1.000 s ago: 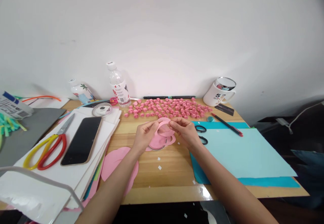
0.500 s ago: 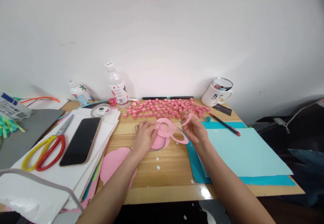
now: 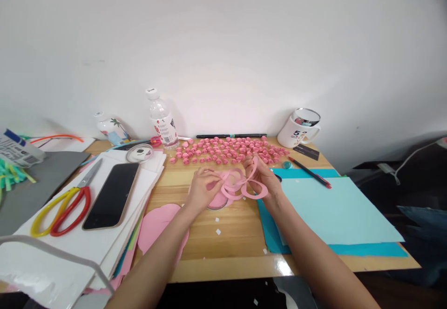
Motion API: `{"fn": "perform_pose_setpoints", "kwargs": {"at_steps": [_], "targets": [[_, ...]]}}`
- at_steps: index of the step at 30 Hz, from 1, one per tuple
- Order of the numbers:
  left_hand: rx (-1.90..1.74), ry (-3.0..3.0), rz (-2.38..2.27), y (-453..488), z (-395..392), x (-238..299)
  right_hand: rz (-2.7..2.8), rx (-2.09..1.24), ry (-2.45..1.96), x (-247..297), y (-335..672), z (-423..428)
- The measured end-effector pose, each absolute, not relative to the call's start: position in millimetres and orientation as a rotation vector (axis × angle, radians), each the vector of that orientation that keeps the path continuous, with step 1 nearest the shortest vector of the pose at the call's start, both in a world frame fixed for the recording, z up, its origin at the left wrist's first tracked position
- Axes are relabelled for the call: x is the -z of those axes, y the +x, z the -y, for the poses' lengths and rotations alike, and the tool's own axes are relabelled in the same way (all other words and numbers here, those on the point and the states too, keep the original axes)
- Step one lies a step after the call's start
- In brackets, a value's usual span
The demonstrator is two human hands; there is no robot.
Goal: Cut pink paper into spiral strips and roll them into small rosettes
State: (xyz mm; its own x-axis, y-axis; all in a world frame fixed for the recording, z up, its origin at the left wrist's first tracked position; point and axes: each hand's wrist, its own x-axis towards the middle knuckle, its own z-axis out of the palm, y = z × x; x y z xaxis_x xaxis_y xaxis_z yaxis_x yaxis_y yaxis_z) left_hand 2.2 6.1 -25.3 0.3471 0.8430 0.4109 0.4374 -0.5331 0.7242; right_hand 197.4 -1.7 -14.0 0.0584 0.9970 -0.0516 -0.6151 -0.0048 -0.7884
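A thin pink paper spiral stretches in loops between my two hands, above the wooden table. My left hand pinches its left end between thumb and fingers. The fingers of my right hand are closed round its other end, and a loop hangs below them. Under the spiral lies a round pink piece with a dark rim, partly covered. Larger pink paper pieces rest beside my left forearm. Just beyond my hands many small rolled pink paper flowers are spread out.
Scissors and a phone lie on stacked paper at left. A bottle stands at the back, a mug back right. Light blue sheets and a pen lie at right. White paper scraps dot the wood.
The pink paper spiral has been lifted off the round piece and pulled out into loops. My left hand has risen with it, and my right hand has moved slightly left.
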Motion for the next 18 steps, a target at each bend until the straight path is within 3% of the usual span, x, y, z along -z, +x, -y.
{"fn": "perform_pose_setpoints", "kwargs": {"at_steps": [8, 18], "targets": [[-1.221, 1.847, -1.209, -1.6, -2.2, 10.5, 0.585, -1.473, -0.904, 17.2, 171.0, 9.4], [-1.057, 1.681, -1.06, 4.7, 4.0, 2.7, 0.941, -1.271, -1.093, 12.8, 159.4, 19.5]]}}
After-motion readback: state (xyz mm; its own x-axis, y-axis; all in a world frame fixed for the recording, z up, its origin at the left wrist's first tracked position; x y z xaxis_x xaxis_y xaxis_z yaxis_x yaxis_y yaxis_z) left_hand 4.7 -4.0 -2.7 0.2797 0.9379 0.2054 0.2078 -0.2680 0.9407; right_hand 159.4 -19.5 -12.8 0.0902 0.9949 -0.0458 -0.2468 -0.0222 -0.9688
